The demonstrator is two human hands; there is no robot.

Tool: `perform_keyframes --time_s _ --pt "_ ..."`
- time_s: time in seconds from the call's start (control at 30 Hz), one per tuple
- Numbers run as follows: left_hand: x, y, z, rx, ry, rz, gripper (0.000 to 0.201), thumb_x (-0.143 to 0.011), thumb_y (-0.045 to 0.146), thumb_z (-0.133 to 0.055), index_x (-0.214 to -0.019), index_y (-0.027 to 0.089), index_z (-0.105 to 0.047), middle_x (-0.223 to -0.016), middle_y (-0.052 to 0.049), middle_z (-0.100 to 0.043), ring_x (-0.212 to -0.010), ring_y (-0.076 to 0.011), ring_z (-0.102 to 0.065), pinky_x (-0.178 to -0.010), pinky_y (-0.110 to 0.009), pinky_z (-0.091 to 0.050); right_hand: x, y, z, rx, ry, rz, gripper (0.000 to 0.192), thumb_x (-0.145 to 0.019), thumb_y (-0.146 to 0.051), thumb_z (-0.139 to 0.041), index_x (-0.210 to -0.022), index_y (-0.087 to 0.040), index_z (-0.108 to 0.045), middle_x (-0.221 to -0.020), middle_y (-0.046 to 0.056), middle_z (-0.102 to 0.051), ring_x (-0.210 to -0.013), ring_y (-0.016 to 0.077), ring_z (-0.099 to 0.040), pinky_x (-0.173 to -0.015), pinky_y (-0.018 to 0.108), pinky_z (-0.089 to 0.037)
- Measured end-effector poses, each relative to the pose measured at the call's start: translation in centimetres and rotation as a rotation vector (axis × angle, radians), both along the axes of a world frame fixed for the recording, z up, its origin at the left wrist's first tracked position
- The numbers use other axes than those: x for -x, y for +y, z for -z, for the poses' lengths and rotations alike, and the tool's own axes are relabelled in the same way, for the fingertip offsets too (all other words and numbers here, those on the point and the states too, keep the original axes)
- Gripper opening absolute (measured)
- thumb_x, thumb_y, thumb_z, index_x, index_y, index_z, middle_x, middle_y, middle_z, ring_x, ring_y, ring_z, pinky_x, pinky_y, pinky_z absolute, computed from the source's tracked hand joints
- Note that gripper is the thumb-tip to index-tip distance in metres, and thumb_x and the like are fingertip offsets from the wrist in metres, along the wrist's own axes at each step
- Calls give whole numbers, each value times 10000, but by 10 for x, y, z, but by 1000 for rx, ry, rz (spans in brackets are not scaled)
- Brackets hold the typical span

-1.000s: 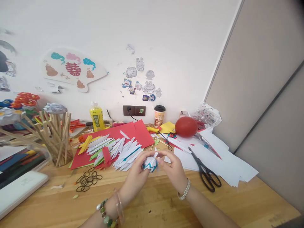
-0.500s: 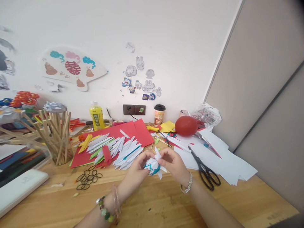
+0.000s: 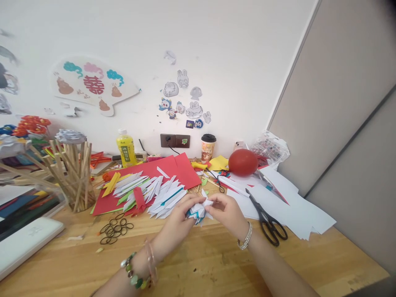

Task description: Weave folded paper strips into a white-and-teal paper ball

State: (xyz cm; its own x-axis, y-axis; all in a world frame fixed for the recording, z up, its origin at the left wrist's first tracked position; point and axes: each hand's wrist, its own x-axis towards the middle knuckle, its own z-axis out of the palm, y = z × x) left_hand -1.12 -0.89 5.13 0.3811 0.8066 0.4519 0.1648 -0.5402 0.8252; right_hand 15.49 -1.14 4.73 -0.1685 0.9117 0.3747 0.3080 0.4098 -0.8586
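Note:
Between my two hands is a small folded-paper piece [image 3: 198, 211], white with blue zigzag edges, made of several pointed units. My left hand [image 3: 185, 209] grips it from the left, fingers over its far side and thumb near the front. My right hand [image 3: 225, 207] pinches a white pointed part at its upper right with thumb and forefinger. Just left of my left hand lies a heap of folded white paper strips [image 3: 167, 200], one with a blue edge, partly on red paper sheets [image 3: 167, 167]. The piece's underside is hidden.
Black scissors [image 3: 266, 218] lie on white paper at right, near a red balloon [image 3: 243, 162]. Black rubber bands [image 3: 115, 229] lie front left, beside a jar of wooden sticks [image 3: 74, 181]. A yellow bottle [image 3: 126, 148] and a lidded cup [image 3: 208, 148] stand along the wall.
The paper piece has turned a little in my hands, showing its blue zigzag differently. My left fingers now reach further over it. My right hand still pinches its upper right.

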Motion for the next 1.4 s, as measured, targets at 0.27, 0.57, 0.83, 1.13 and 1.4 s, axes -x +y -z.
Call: perform_keyframes --time_s 0.27,0.57,0.83,1.13,1.4 --pt "-1 -1 0 -66 44 -28 488 -553 -36 -362 -911 199 -597 -935 -41 -630 -903 -177 -563 -850 -331 -439 4 -6 -3 -196 -110 66 57 -755 -211 -562 -734 -178 -604 -723 8 -626 -688 136 -582 -638 254 -484" --pt "-1 0 3 -63 25 -51 496 -533 -45 -349 -898 191 -587 -915 -31 -630 -879 -169 -570 -833 -321 -446 8 -11 -2 -489 -297 179 88 -806 -199 -522 -750 -186 -589 -689 9 -611 -674 138 -557 -622 251 -446" --pt "-2 -1 5 -62 23 -66 514 -498 -48 -327 -890 193 -556 -909 -27 -606 -903 -165 -551 -839 -309 -433 12 -13 5 -673 -457 230 170 -859 -140 -412 -769 -177 -551 -645 20 -535 -639 149 -469 -606 279 -410" --pt "-1 -4 3 -89 19 -56 571 -491 -56 -319 -931 198 -577 -980 -44 -598 -960 -175 -529 -878 -331 -410 24 -24 13 -925 -664 384 208 -815 -36 -453 -952 -134 -575 -685 59 -580 -661 167 -483 -574 286 -423" --pt "-1 -3 0 -8 -143 -37 481 -508 -26 -348 -875 183 -577 -942 -40 -601 -935 -182 -536 -866 -331 -411 20 -24 4 -703 -362 349 211 -809 -70 -475 -970 -181 -555 -869 58 -624 -826 179 -538 -727 339 -470"
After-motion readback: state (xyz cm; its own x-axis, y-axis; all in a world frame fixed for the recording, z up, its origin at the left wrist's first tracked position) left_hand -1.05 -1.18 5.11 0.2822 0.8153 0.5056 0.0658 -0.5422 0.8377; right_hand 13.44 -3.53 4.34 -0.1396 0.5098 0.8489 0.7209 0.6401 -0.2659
